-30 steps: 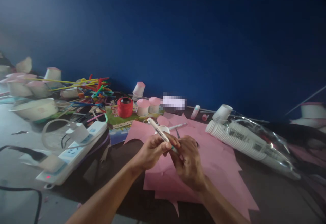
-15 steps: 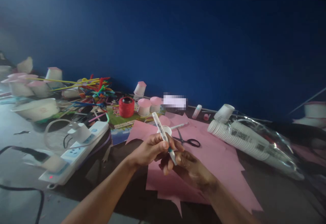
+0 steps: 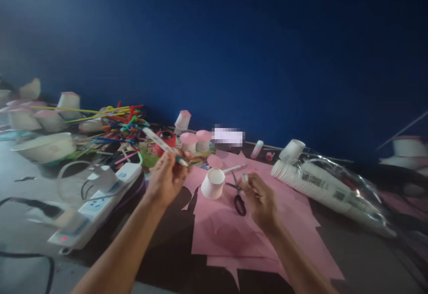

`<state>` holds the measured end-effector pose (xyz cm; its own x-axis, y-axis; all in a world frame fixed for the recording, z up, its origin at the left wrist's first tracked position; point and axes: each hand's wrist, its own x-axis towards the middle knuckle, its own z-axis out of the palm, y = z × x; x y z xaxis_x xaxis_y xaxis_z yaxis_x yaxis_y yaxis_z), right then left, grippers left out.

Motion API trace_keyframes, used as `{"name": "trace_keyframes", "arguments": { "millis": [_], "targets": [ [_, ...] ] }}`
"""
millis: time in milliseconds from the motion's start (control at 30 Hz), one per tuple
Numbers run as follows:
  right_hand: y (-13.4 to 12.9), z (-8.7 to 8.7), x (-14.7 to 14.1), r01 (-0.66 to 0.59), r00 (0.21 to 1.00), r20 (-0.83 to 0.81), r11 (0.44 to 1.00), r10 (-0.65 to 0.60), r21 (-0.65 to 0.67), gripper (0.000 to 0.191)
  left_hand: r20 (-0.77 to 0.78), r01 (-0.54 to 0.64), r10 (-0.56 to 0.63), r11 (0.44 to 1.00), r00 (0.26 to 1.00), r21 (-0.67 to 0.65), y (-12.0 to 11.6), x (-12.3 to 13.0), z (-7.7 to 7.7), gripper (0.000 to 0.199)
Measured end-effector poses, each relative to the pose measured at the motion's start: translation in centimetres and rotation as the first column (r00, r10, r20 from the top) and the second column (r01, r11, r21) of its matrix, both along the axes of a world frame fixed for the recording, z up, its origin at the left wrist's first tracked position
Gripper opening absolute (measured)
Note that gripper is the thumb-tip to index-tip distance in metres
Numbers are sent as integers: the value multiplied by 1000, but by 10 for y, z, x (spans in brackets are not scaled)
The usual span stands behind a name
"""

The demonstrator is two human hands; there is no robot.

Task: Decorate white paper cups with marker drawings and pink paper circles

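Observation:
My left hand (image 3: pixel 167 173) is closed round a white marker (image 3: pixel 157 140), its teal-ringed tip end pointing down to the right and uncapped. Between the fingers of my right hand (image 3: pixel 261 198) is a small white marker cap (image 3: pixel 245 178). An upturned white paper cup (image 3: pixel 213 184) stands on pink paper (image 3: pixel 227 231) between my two hands. Black-handled scissors (image 3: pixel 240 204) lie just left of my right hand, partly under its fingertips. Behind the cup are a pink paper disc (image 3: pixel 214 160) and a white pen-like stick (image 3: pixel 234 168).
To the left lie a power strip (image 3: pixel 96 204) with plugs and cords, a bowl (image 3: pixel 43 144) and pipe cleaners (image 3: pixel 127 115). A red thread spool (image 3: pixel 163 140) and pink-topped cups (image 3: pixel 189 142) stand behind. Bagged paper cups (image 3: pixel 321 180) lie right, near a glue stick (image 3: pixel 257 149).
My hands have moved apart. The cap has come off the marker into my right hand, while my left hand carried the marker left. The cup now shows fully; the scissors have turned.

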<state>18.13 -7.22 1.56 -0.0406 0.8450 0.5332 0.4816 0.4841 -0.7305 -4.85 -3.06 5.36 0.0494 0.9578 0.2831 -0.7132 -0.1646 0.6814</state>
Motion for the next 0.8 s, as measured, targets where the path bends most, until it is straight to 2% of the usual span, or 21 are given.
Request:
{"name": "trace_keyframes", "arguments": {
  "millis": [67, 133, 200, 267, 333, 433, 567, 633, 667, 700, 733, 800],
  "targets": [
    [11, -6, 10, 135, 991, -22, 990, -134, 49, 12, -34, 47, -48, 999, 998, -25, -2, 5, -7, 27],
    [22, -17, 24, 215, 963, 148, 973, -225, 81, 15, -122, 125, -131, 991, 984, -58, -4, 14, -15, 30],
    [32, -30, 37, 338, 874, 340, 937, -348, 89, 18, -178, 197, -205, 978, 962, -66, -5, 21, -22, 32],
    [38, -41, 47, 427, 785, 464, 901, -410, 74, 19, -237, 260, -272, 962, 933, -79, -4, 22, -27, 32],
    [41, -46, 49, 487, 738, 479, 867, -474, 107, 27, -292, 321, -333, 943, 897, -88, -4, 21, -30, 33],
    [41, -45, 44, 484, 768, 392, 860, -507, 164, 38, -365, 438, -454, 889, 813, -133, -7, 18, -30, 36],
    [35, -31, 33, 353, 910, 183, 926, -373, 133, 34, -465, 577, -612, 782, 640, -235, -15, 23, -29, 39],
    [31, -23, 27, 237, 971, -32, 972, -237, -1, 33, -511, 646, -665, 721, 544, -250, -19, 29, -28, 39],
    [29, -20, 24, 137, 974, -166, 985, -153, -104, 32, -532, 678, -684, 691, 500, -250, -21, 32, -28, 40],
    [26, -17, 21, -2, 951, -305, 984, -54, -180, 32, -548, 707, -699, 661, 459, -252, -22, 35, -28, 40],
    [23, -15, 17, -134, 897, -441, 971, 33, -200, 33, -559, 729, -713, 634, 423, -257, -23, 37, -28, 40],
    [18, -10, 9, -335, 766, -631, 912, 118, -236, 27, -561, 754, -735, 598, 380, -272, -24, 41, -29, 40]
  ]
}}
